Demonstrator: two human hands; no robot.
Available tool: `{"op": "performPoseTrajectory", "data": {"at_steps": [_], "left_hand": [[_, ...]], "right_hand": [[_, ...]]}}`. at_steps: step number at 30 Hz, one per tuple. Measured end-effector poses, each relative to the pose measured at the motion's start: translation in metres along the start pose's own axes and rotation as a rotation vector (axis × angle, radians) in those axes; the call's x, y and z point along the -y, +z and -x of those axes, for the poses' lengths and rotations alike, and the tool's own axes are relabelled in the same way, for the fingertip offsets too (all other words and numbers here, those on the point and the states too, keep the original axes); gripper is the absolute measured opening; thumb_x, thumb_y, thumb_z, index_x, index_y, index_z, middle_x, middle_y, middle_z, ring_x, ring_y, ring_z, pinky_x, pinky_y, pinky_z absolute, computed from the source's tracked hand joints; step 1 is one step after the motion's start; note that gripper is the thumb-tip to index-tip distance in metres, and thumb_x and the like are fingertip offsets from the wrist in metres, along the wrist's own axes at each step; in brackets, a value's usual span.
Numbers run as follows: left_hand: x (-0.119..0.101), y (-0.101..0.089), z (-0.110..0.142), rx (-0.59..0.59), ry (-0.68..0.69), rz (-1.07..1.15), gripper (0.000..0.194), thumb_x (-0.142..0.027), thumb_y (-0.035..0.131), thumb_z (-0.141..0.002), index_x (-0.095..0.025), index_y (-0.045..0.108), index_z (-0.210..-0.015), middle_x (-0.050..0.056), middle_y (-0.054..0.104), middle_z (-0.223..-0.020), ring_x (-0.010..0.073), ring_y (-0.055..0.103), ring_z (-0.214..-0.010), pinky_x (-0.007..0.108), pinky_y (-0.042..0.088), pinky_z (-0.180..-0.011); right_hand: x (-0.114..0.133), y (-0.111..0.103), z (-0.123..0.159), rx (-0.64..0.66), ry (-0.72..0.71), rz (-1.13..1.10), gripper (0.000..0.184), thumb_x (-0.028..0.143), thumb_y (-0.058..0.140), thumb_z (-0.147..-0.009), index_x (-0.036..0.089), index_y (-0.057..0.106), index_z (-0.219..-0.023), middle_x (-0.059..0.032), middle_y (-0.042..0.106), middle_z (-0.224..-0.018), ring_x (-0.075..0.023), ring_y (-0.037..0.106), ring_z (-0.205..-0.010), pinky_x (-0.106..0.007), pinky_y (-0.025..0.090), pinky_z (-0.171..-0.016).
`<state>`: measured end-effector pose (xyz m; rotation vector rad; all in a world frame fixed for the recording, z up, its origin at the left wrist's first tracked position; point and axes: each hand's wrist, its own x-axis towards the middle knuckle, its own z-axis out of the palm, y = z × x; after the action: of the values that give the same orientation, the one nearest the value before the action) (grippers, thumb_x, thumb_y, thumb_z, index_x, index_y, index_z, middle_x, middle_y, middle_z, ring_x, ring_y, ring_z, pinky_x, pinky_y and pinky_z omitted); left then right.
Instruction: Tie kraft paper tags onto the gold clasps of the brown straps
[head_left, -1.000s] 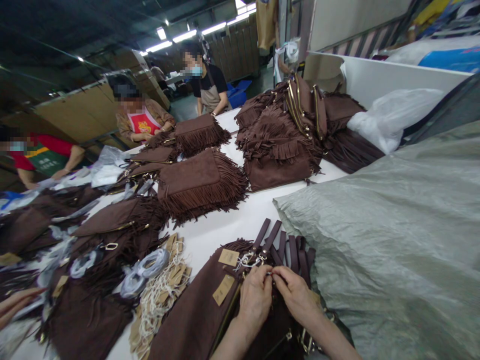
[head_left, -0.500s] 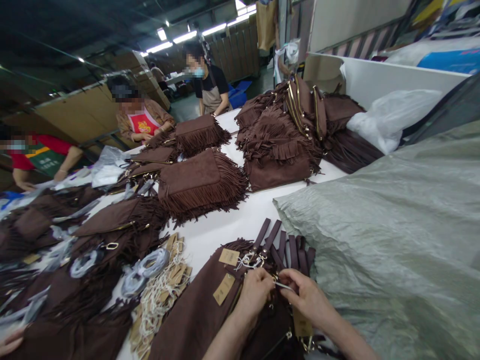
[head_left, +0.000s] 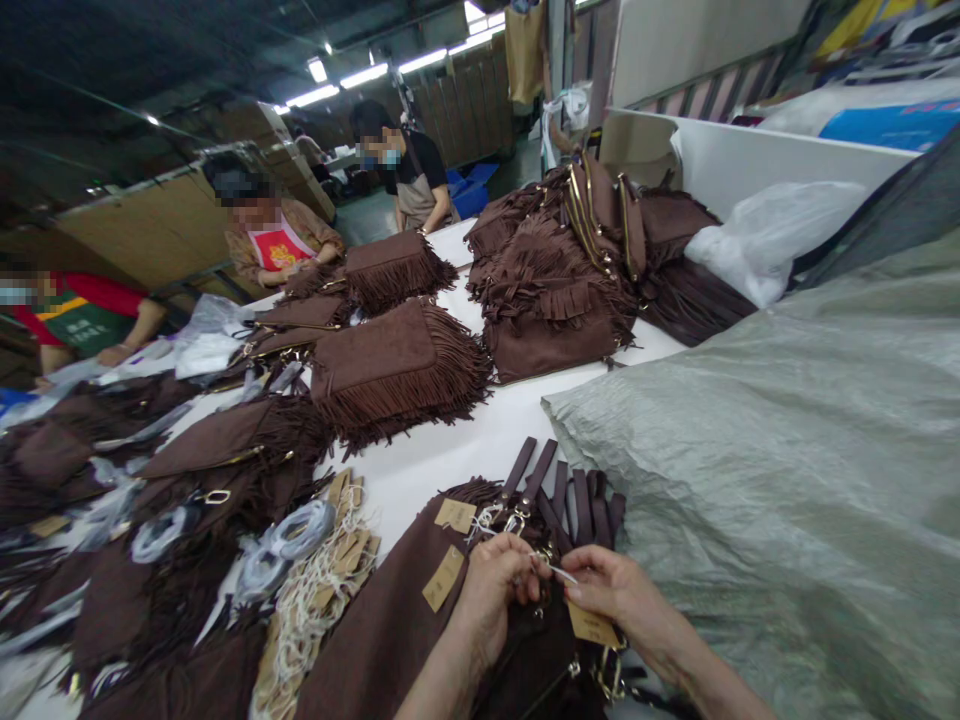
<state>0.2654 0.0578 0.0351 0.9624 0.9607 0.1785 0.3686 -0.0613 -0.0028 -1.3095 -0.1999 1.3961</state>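
Note:
My left hand [head_left: 495, 585] is pinched at the metal hardware of a dark brown bag [head_left: 375, 625] in front of me. Between its fingers and my right hand [head_left: 609, 588] runs a short white string [head_left: 564, 574], pinched by the right thumb and fingers. A tan paper tag [head_left: 592, 625] hangs just below my right hand. Two more tan tags, an upper one [head_left: 454, 515] and a lower one [head_left: 443, 578], lie on the brown suede left of my hands. Dark strap ends [head_left: 577, 500] stick out beyond my fingers. What exactly the left fingertips grip is partly hidden.
A heap of tan tags with white strings [head_left: 322, 590] lies at left, beside coiled clear-wrapped straps [head_left: 304, 530]. Fringed brown bags [head_left: 382, 350] fill the white table [head_left: 420, 450]. A grey-green plastic sheet [head_left: 787, 430] covers the right. Several people work across the table.
My right hand has shifted slightly, and the tag below it shows more fully. Another person's hand at the lower left has left the view. The string stays between my hands.

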Motion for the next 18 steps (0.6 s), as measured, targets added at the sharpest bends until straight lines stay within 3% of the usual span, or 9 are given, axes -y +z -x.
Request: {"op": "performPoseTrajectory", "data": {"at_steps": [4, 9, 12, 15, 18], "left_hand": [[0.001, -0.005, 0.009, 0.011, 0.013, -0.085, 0.009, -0.021, 0.054, -0.059, -0.013, 0.052, -0.060, -0.003, 0.053, -0.047, 0.0033, 0.036, -0.035, 0.017, 0.024, -0.040], [0.005, -0.011, 0.024, 0.111, 0.015, -0.240, 0.016, -0.029, 0.055, -0.065, -0.013, 0.052, -0.067, -0.004, 0.053, -0.052, 0.0029, 0.038, -0.034, 0.016, 0.022, -0.037], [0.009, -0.015, 0.033, 0.145, 0.027, -0.362, 0.018, -0.032, 0.052, -0.068, -0.014, 0.051, -0.068, -0.007, 0.046, -0.045, 0.0032, 0.036, -0.032, 0.016, 0.021, -0.036], [0.015, -0.017, 0.039, 0.150, 0.015, -0.413, 0.019, -0.034, 0.050, -0.070, -0.015, 0.050, -0.070, -0.009, 0.040, -0.038, 0.0042, 0.034, -0.031, 0.016, 0.021, -0.035], [0.021, -0.017, 0.044, 0.186, -0.007, -0.403, 0.023, -0.039, 0.051, -0.072, -0.016, 0.049, -0.073, -0.009, 0.039, -0.038, 0.0050, 0.036, -0.031, 0.016, 0.022, -0.034]], "right_hand": [[0.000, 0.006, 0.009, 0.018, 0.110, -0.111, 0.034, 0.032, 0.076, -0.050, 0.017, 0.057, -0.074, 0.0033, 0.062, -0.063, -0.0104, 0.055, -0.057, -0.022, 0.038, -0.057], [0.000, 0.015, 0.014, 0.045, 0.159, -0.224, 0.034, 0.033, 0.075, -0.050, 0.016, 0.058, -0.074, 0.0029, 0.060, -0.062, -0.0098, 0.054, -0.056, -0.021, 0.038, -0.054], [-0.001, 0.018, 0.012, 0.023, 0.178, -0.164, 0.034, 0.038, 0.073, -0.052, 0.015, 0.057, -0.071, 0.0044, 0.055, -0.055, -0.0066, 0.047, -0.047, -0.018, 0.028, -0.043], [-0.003, 0.020, 0.009, 0.005, 0.193, -0.104, 0.037, 0.042, 0.072, -0.051, 0.016, 0.055, -0.070, 0.0085, 0.045, -0.045, -0.0025, 0.030, -0.036, -0.018, 0.012, -0.037], [-0.007, 0.025, 0.006, -0.037, 0.161, -0.113, 0.038, 0.046, 0.070, -0.050, 0.017, 0.052, -0.067, 0.0106, 0.039, -0.039, -0.0021, 0.023, -0.033, -0.019, 0.009, -0.036]]}}
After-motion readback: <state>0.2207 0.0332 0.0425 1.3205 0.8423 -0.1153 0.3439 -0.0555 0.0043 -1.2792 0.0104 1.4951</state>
